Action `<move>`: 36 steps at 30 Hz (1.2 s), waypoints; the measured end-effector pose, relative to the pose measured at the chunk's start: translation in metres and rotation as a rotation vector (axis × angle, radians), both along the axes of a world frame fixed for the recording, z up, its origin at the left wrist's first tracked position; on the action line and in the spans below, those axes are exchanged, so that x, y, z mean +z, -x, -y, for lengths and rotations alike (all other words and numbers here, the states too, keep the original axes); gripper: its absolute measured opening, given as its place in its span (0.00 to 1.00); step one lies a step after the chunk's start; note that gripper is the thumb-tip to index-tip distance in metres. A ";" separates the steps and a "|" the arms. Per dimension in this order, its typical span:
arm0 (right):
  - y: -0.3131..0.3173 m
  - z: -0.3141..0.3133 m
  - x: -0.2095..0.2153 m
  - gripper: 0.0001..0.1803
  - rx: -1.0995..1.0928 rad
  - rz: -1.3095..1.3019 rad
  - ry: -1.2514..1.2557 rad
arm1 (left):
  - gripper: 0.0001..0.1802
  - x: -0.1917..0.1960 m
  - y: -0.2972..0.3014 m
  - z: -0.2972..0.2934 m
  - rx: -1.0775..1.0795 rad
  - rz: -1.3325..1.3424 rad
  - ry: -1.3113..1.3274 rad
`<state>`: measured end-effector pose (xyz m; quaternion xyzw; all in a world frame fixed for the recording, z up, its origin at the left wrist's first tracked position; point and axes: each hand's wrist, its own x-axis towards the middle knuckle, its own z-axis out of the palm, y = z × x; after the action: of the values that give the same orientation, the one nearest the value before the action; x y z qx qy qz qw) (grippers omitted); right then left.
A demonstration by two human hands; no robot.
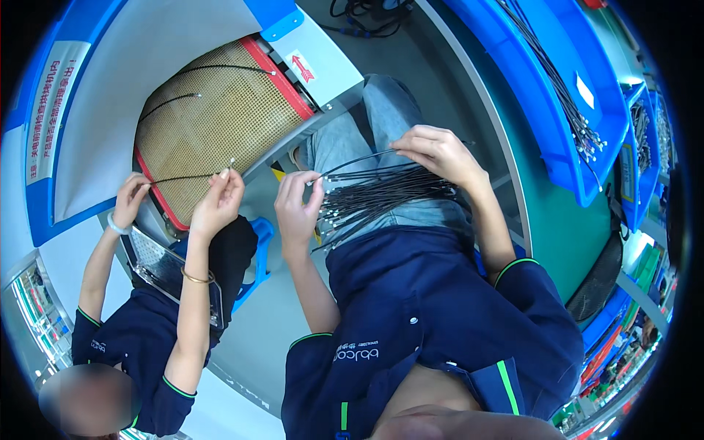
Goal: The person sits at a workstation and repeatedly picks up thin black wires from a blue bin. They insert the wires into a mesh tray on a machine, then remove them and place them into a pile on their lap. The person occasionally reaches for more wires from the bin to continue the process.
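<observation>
A thin black cable point(353, 162) stretches between my two hands above my lap. My left hand point(297, 209) pinches one end of it between thumb and fingers. Farther along, my right hand point(440, 155) grips the same cable, its fingers bent and pressed together. Just below, a bundle of black cables point(392, 192) with small silvery end pieces lies across my thighs, on light blue jeans point(433, 214). The right side of the bundle is partly hidden by my right hand and wrist.
At left, a co-worker's hands point(220, 196) hold a cable over a mesh conveyor belt point(227, 103) with red edges, where other cables lie. A blue bin point(587, 70) of cables stands on the green table point(539, 213) at right. A blue stool point(262, 253) is beside the co-worker.
</observation>
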<state>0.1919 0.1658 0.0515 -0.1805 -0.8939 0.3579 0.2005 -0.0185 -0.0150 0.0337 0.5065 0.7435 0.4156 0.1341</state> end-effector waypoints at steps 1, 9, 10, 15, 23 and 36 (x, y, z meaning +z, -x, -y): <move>-0.001 0.000 0.000 0.08 -0.001 -0.022 0.018 | 0.06 -0.001 -0.001 -0.001 0.023 0.046 0.016; -0.002 -0.002 0.000 0.08 -0.070 0.015 0.130 | 0.19 -0.022 -0.004 -0.006 0.172 0.464 0.112; 0.000 -0.001 0.001 0.08 -0.077 0.018 0.143 | 0.20 -0.036 -0.003 -0.003 0.203 0.572 0.147; 0.010 0.007 0.000 0.07 -0.092 0.041 0.148 | 0.16 -0.056 -0.053 -0.021 0.113 1.187 -0.021; 0.022 0.016 -0.001 0.06 -0.062 0.095 0.112 | 0.11 -0.046 -0.081 -0.036 0.254 1.516 -0.344; -0.009 -0.008 -0.002 0.06 -0.213 0.131 0.175 | 0.10 -0.059 -0.042 -0.010 0.447 1.424 -0.475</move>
<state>0.2009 0.1736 0.0494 -0.3138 -0.8463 0.3989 0.1620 0.0231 -0.0054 -0.0255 -0.0286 0.4539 0.8054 0.3801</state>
